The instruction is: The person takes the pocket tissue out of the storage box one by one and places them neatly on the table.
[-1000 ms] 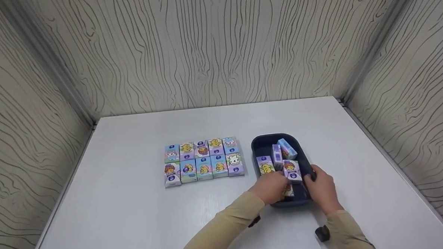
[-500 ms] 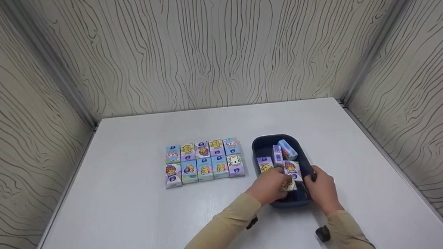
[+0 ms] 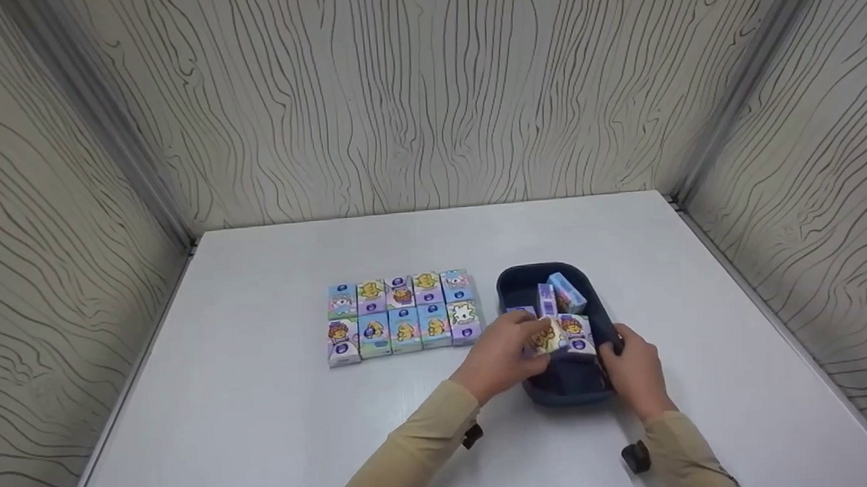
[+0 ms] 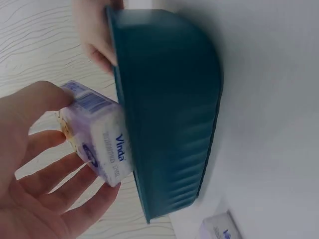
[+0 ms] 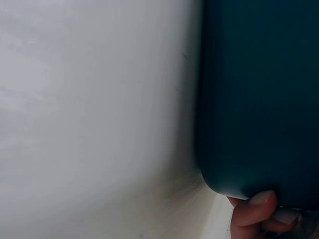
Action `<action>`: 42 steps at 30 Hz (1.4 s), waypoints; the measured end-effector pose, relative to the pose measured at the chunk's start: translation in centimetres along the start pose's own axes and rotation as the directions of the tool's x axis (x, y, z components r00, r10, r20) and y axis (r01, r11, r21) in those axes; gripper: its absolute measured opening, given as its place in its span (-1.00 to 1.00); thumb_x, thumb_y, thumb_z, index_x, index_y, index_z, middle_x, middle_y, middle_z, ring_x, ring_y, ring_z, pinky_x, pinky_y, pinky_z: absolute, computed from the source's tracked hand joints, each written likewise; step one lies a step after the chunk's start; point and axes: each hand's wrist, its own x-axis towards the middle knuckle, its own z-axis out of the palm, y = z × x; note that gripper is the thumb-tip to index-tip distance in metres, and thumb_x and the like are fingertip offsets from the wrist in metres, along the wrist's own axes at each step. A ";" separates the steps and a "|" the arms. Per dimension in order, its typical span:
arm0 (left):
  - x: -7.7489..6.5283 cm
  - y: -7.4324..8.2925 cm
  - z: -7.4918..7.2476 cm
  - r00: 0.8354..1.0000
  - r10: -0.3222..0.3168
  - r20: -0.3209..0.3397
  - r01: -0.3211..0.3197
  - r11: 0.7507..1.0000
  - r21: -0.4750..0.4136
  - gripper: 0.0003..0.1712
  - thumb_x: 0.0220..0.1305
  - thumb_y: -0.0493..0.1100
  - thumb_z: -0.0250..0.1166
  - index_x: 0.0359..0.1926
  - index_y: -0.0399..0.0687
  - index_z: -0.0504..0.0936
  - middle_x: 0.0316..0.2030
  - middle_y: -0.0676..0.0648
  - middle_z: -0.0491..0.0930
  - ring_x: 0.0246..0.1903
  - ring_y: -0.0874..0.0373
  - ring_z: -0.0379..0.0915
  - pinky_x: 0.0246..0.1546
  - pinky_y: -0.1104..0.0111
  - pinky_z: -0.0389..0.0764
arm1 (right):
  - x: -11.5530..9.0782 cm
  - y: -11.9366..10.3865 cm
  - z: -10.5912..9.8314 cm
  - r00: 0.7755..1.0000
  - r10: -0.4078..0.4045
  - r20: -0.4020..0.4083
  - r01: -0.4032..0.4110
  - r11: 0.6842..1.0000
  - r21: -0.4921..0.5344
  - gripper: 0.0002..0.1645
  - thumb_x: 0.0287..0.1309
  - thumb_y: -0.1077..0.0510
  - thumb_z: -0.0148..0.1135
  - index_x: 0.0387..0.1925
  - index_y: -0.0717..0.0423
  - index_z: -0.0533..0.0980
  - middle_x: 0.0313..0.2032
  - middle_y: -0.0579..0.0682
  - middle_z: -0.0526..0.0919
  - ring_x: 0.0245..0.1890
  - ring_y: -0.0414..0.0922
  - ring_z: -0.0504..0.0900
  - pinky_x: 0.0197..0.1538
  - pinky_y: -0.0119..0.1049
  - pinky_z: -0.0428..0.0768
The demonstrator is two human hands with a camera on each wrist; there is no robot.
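My left hand pinches a small tissue pack between thumb and fingers, just above the dark teal plastic bin. In the left wrist view, the held tissue pack shows a purple side with a barcode and a white "Vinda" end at the bin's rim. Several more packs lie loosely inside, among them a purple and white pack and a blue one; another is partly behind my left hand. My right hand grips the bin's right rim, its fingertips showing under the edge in the right wrist view.
Left of the bin, several tissue packs lie side by side in two neat rows on the white table. Wood-grain patterned panels enclose the table at the back and both sides.
My left hand has lifted a tissue pack from the near end of the bin, up and leftward, turning it. My right hand stays on the rim.
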 end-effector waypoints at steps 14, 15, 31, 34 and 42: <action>-4.7 -3.5 -2.2 0.984 -0.132 -0.119 0.122 0.989 -0.086 -0.43 0.14 -0.04 0.38 0.20 0.01 0.54 -0.02 0.06 0.52 -0.14 0.30 0.43 -0.13 0.50 0.53 | -0.2 0.2 0.5 1.000 0.007 0.022 -0.007 1.000 0.013 -0.47 0.31 0.20 -0.04 0.27 0.33 0.29 0.07 0.42 0.47 -0.02 0.19 0.50 0.08 0.14 0.44; -5.3 -3.9 -2.2 0.980 -0.161 -0.118 0.150 0.984 -0.096 -0.43 0.14 -0.04 0.39 0.19 0.00 0.54 -0.03 0.06 0.52 -0.15 0.30 0.43 -0.14 0.50 0.53 | -0.1 0.2 0.5 1.000 0.001 0.020 -0.002 1.000 0.009 -0.47 0.31 0.20 -0.04 0.26 0.34 0.29 0.07 0.43 0.47 -0.01 0.20 0.50 0.09 0.15 0.43; -16.6 -10.9 -4.5 0.837 -0.535 -0.114 0.547 0.827 0.133 -0.46 0.11 0.00 0.42 0.07 -0.16 0.59 -0.17 -0.08 0.54 -0.22 0.10 0.47 -0.14 0.17 0.58 | 0.0 0.2 0.0 1.000 -0.009 0.028 0.010 0.999 -0.031 -0.44 0.29 0.20 -0.06 0.26 0.40 0.26 0.08 0.47 0.44 0.05 0.27 0.47 0.13 0.19 0.39; -17.8 -11.5 -5.0 0.799 -0.586 -0.134 0.601 0.787 0.137 -0.46 0.10 -0.02 0.42 0.07 -0.19 0.58 -0.16 -0.12 0.55 -0.19 0.05 0.48 -0.12 0.12 0.57 | 0.0 0.3 -0.2 1.000 -0.003 0.024 0.004 0.999 -0.041 -0.44 0.30 0.19 -0.06 0.26 0.40 0.26 0.08 0.47 0.44 0.05 0.28 0.47 0.12 0.20 0.40; -19.2 -12.4 -6.1 0.747 -0.638 -0.189 0.664 0.733 0.149 -0.48 0.12 0.01 0.39 0.03 -0.22 0.60 -0.20 -0.12 0.55 -0.25 0.06 0.48 -0.17 0.11 0.58 | 0.3 0.1 0.0 0.999 0.012 0.035 -0.011 0.999 -0.031 -0.42 0.33 0.15 -0.09 0.29 0.38 0.23 0.10 0.45 0.43 0.01 0.23 0.48 0.09 0.18 0.44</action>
